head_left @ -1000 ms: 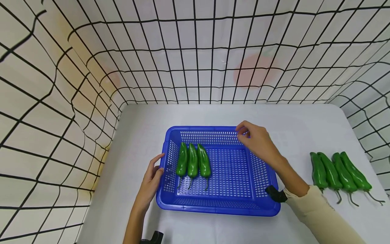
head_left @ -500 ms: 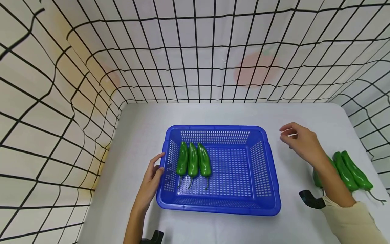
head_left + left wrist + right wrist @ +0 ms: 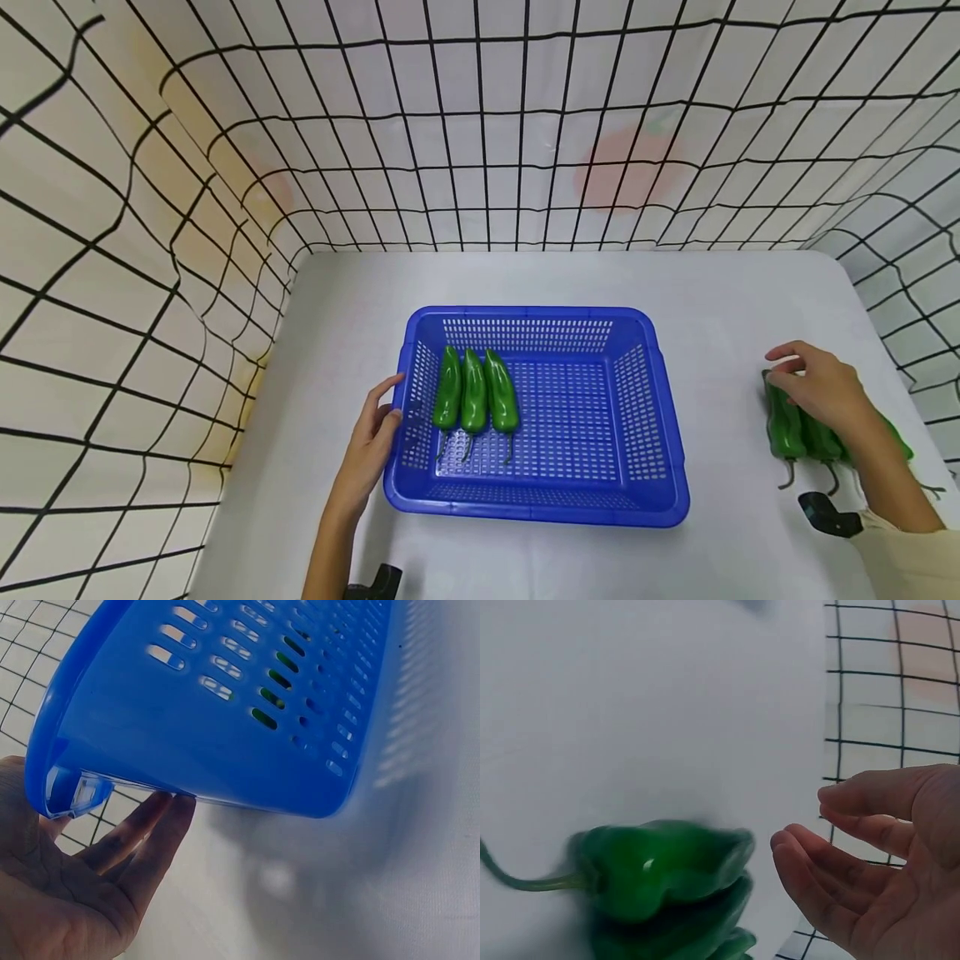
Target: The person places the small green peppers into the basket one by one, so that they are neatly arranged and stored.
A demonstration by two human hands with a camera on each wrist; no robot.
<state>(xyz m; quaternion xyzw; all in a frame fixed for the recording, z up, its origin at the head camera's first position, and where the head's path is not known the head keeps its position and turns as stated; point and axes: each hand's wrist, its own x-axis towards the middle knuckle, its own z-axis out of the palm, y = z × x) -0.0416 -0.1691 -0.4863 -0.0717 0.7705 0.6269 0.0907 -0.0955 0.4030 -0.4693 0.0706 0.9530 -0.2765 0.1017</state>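
In the head view my left hand [image 3: 363,450] touches the left rim of a blue perforated basket [image 3: 536,515] with its fingertips; in the left wrist view that hand's fingers [image 3: 154,851] lie against the basket's outer wall [image 3: 202,742]. Three green peppers [image 3: 474,396] lie side by side in the left half of the basket. On the right, my right hand [image 3: 832,396] hovers over a row of several green peppers [image 3: 784,433], partly covering them. Seen from the right wrist, this hand [image 3: 877,862] has relaxed fingers, nothing between them, beyond the tip of the nearest pepper [image 3: 652,866].
Black wire mesh [image 3: 517,125] stands behind the white table [image 3: 525,279] and along both sides. A black wrist device [image 3: 828,515] sits by the right sleeve, and another [image 3: 378,583] is at the left wrist.
My right hand has moved from above the basket's right back corner rightward to the peppers outside it. My left hand has stayed at the rim, and the basket's peppers lie as before.
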